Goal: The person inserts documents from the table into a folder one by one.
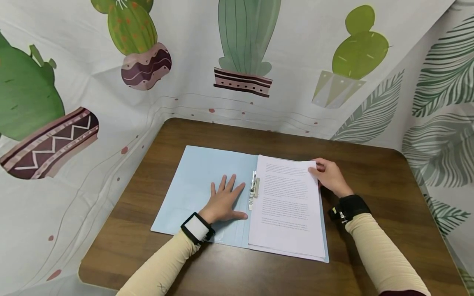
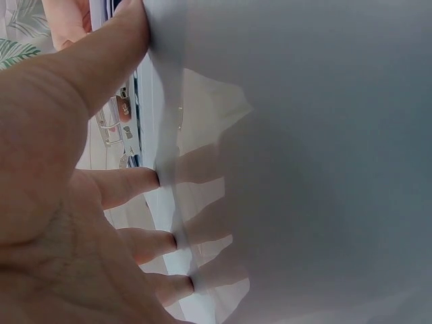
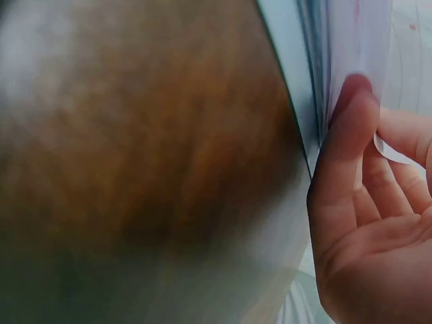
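Folder (image 1: pixel 200 185) open at frame centre on bench (image 1: pixel 370 185); left hand (image 1: pixel 224 203) flat on cover, right hand (image 1: pixel 329 176) pinching top corner of papers (image 1: pixel 286 201). No page turned yet.

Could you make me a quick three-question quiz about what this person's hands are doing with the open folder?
1. True or false: the left hand lies flat with fingers spread on the blue folder.
2. The right hand touches which part of the paper stack? A) the bottom edge B) the top right corner C) the metal clip
3. What does the folder lie on?

Key
1. True.
2. B: thumb and fingers pinch the sheets at that corner.
3. A dark wooden table, set against a cactus-print cloth.
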